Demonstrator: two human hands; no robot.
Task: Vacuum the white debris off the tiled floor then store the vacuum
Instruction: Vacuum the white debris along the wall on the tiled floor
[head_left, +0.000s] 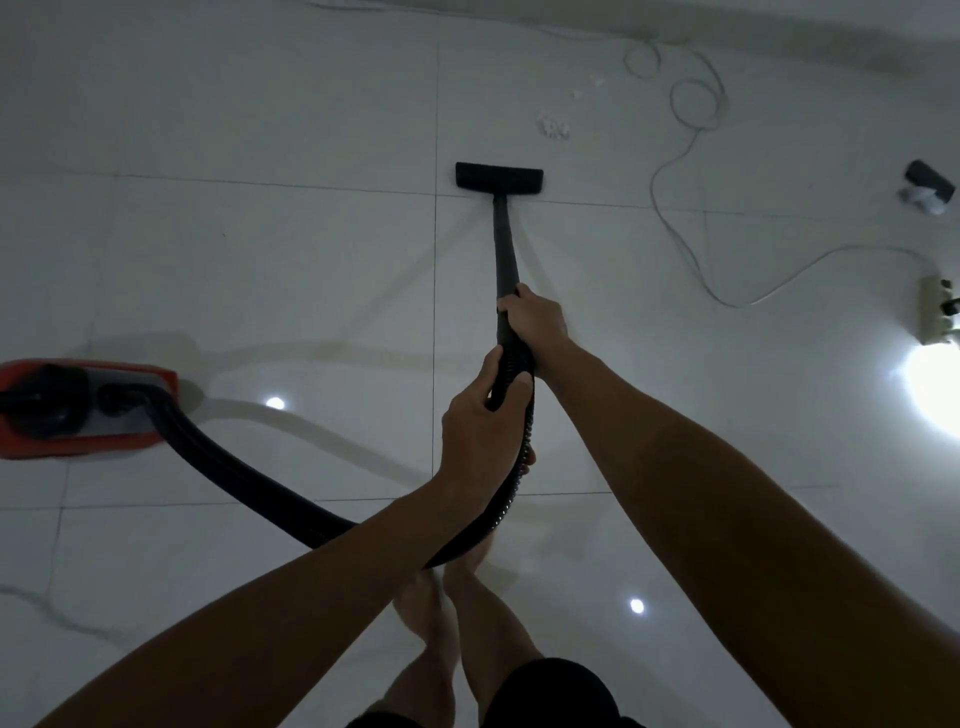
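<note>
Right hand (531, 317) clenched around black wand (504, 244), thumb side toward nozzle. Left hand (480, 421) grasping ribbed hose (511, 395) just behind it. Floor nozzle (498, 176) flat on tiled floor (260, 260) at 12 o'clock. White debris (555, 127) near nozzle, at 1 o'clock, apart from it. Red vacuum body (78, 410) at 9 o'clock. White cable (675, 171) at 2 o'clock. Dark object (927, 189) at far right, possibly slipper; too dim.

No text, label or number can be read anywhere.
</note>
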